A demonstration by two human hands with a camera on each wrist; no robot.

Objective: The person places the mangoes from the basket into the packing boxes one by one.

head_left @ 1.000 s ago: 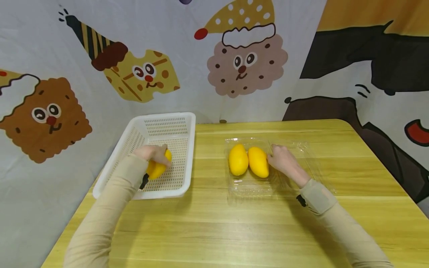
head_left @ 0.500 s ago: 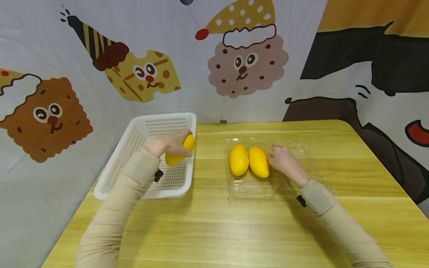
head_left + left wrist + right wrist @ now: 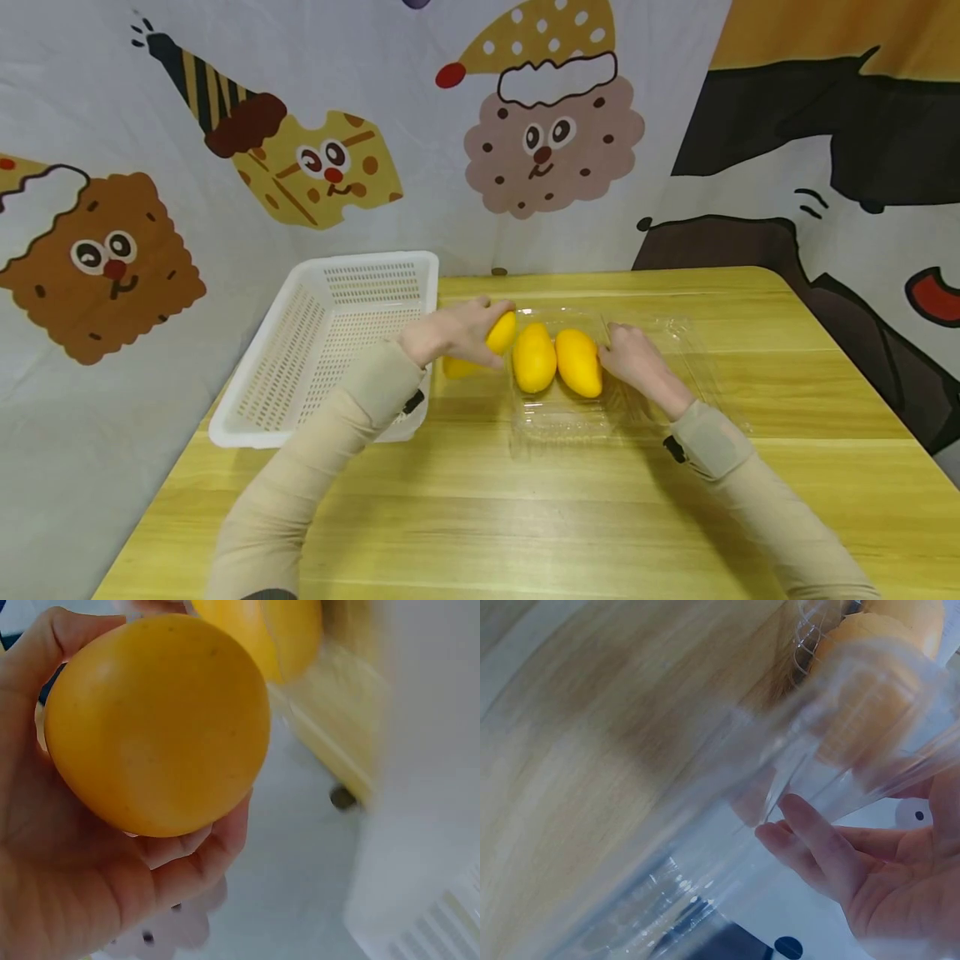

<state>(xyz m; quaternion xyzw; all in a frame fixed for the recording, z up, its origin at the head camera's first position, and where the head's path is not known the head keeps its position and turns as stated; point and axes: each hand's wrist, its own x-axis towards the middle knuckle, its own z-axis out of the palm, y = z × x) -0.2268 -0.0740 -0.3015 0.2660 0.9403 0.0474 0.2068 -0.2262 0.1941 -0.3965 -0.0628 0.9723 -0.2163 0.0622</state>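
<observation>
My left hand (image 3: pixel 456 329) grips a yellow mango (image 3: pixel 501 333), fingers and thumb wrapped about its sides. It is above the table between a white basket and a clear plastic clamshell box (image 3: pixel 558 423). The left wrist view shows the mango's (image 3: pixel 157 724) rounded end filling the palm. Two more mangoes, one on the left (image 3: pixel 535 360) and one on the right (image 3: pixel 578 363), lie side by side in the box. My right hand (image 3: pixel 637 362) pinches the box's edge between its two halves, close beside the right mango. Through the plastic, the right wrist view shows some fingers (image 3: pixel 817 840).
The white slotted basket (image 3: pixel 375 283) stands on the left of the wooden table (image 3: pixel 480 517). The box's see-through lid (image 3: pixel 686 350) lies opened out to the right. Behind the table hangs a cartoon-printed cloth (image 3: pixel 427 208).
My left hand has lifted the mango out of the basket and carried it right, over the rim, to just left of the box. My right hand has kept its place.
</observation>
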